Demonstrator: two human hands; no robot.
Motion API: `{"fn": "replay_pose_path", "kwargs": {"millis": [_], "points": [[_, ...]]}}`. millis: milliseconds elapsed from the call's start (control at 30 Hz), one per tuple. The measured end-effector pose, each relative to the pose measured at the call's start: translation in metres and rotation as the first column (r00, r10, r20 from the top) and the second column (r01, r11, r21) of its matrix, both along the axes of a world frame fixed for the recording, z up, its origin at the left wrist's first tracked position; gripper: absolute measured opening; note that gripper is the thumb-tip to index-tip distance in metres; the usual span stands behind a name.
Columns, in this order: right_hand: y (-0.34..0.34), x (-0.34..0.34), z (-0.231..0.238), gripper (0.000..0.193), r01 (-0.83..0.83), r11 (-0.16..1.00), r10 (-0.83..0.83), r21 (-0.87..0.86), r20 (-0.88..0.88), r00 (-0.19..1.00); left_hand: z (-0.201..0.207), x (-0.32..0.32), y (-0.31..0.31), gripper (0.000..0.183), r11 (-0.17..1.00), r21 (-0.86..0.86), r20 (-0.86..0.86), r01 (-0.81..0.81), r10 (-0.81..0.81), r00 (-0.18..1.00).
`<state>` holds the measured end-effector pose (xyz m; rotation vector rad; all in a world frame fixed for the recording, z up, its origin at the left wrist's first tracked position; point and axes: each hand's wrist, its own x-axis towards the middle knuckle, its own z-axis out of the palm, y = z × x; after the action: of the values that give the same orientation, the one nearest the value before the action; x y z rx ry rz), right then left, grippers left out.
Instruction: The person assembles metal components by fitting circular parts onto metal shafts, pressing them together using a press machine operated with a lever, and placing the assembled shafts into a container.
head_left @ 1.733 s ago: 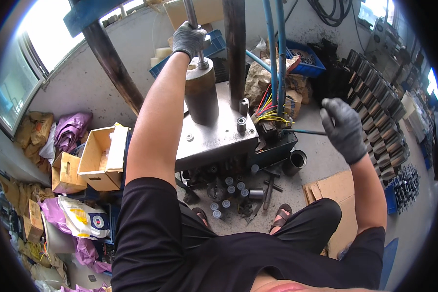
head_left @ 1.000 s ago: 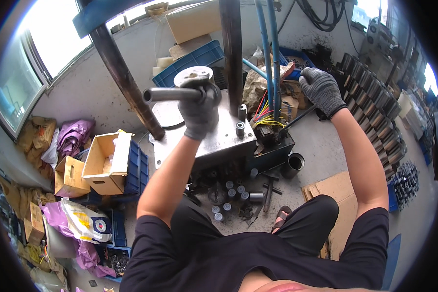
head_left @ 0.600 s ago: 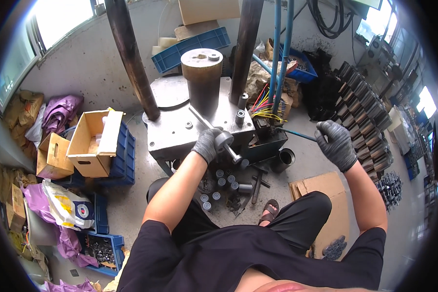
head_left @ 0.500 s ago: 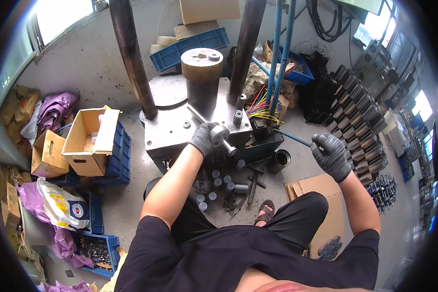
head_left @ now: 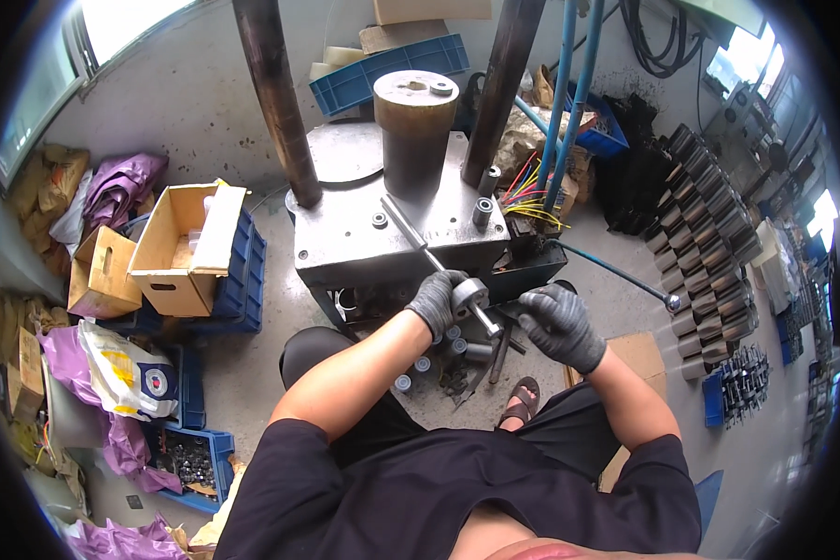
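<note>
My left hand, in a grey glove, is closed round a long metal rod with a thick round collar on it. The rod slants from over the press table down toward me. My right hand, also gloved, is just right of the rod's lower end, apart from it, holding nothing; its fingers are loosely bent and spread. On the steel table stands a thick cylinder with a small ring on its top. Small bushings stand at the table's right edge, and another ring lies left of the rod.
A blue lever with a round knob reaches out at right. Stacked metal tubes stand beyond it. Several small cylinders and a hammer-like tool are on the floor. Cardboard boxes and blue crates stand at left.
My right hand has left the lever's end and moved left, close to the rod. My left hand has brought the rod and collar lower, toward me. The view has shifted slightly.
</note>
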<state>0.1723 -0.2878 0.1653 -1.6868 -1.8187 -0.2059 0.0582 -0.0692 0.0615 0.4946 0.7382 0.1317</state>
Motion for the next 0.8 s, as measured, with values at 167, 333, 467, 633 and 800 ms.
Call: {"fn": "replay_pose_path", "kwargs": {"millis": [167,333,467,633,800], "points": [[0.004,-0.026,-0.03,0.069,0.028,0.867,-0.215,-0.498,-0.322,0.922,-0.009,-0.012,-0.028,0.018,0.991,-0.132,0.021,-0.006,0.009,1.0],[0.015,-0.016,-0.059,0.039,0.152,0.912,-0.229,-0.382,-0.164,0.959,0.001,-0.012,-0.037,0.043,0.951,-0.29,-0.043,-0.107,0.098,0.994],[0.021,0.009,-0.045,0.027,0.248,0.942,-0.27,-0.225,-0.074,0.96,-0.005,-0.019,-0.028,0.06,0.975,-0.221,-0.045,-0.014,0.004,0.999],[0.025,0.032,-0.035,0.024,0.329,0.9,-0.333,-0.285,0.036,0.942,-0.007,-0.018,0.006,0.055,0.983,0.114,0.102,-0.144,0.133,0.986],[0.021,0.039,-0.044,0.02,0.304,0.865,-0.309,-0.398,0.054,0.95,-0.017,0.012,-0.01,0.041,0.882,0.472,0.057,0.0,-0.031,0.998]]}}
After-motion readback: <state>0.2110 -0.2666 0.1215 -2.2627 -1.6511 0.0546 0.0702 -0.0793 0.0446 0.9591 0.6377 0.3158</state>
